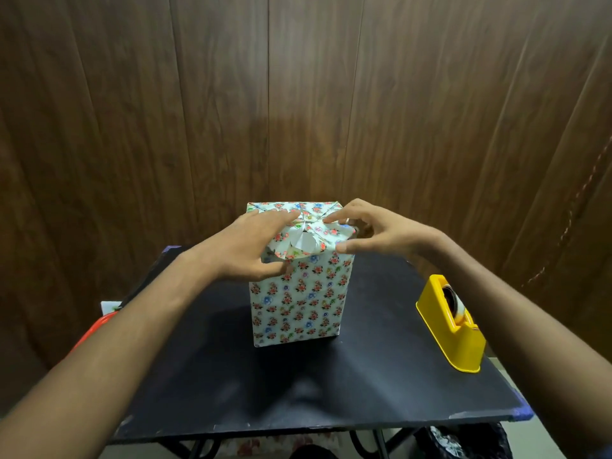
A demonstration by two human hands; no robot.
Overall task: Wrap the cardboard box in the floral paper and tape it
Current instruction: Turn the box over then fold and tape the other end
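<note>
Box (298,293) stands upright mid-table (198,376), wrapped. Left hand (245,250) presses top flaps with straight fingers; right hand (371,233) pinches a fold. Letting go to reach the tape dispenser (453,329), near the right edge, could let flaps spring open.

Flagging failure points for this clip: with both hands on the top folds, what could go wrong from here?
1. The near top flap bulges open; it may spring up if the left hand or right hand lets go.
2. Reaching for the tape dispenser frees the right-side folds.
</note>
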